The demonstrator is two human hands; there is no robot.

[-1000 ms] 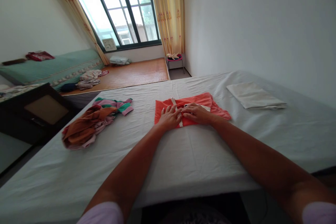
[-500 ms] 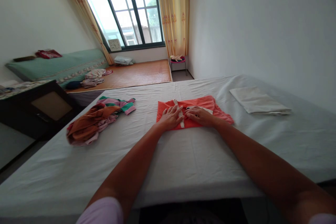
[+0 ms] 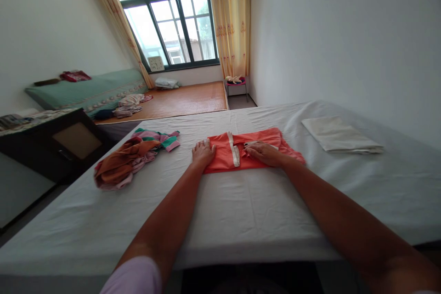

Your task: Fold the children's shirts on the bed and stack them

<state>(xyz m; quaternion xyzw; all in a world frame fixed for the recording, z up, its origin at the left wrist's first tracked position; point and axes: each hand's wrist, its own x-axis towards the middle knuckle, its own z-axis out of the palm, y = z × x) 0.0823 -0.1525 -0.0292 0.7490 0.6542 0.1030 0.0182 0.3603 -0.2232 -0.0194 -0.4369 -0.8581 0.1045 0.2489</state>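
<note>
Mid-fold: orange shirt (image 3: pixel 251 151) lies on the bed (image 3: pixel 241 211); left hand (image 3: pixel 203 152) curled at its left edge, grip unclear, right hand (image 3: pixel 262 152) flat, pinning the middle. Next move, I'd judge, needs the left side folded toward the right hand, edges square.

My arms are bare below short pale-lilac sleeves (image 3: pixel 136 277); I see no rings, watch or gloves on either hand (image 3: pixel 203 153).

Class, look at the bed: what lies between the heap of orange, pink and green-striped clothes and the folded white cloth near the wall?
In the head view, the coral-orange garment lies between them, with both hands on it.
</note>
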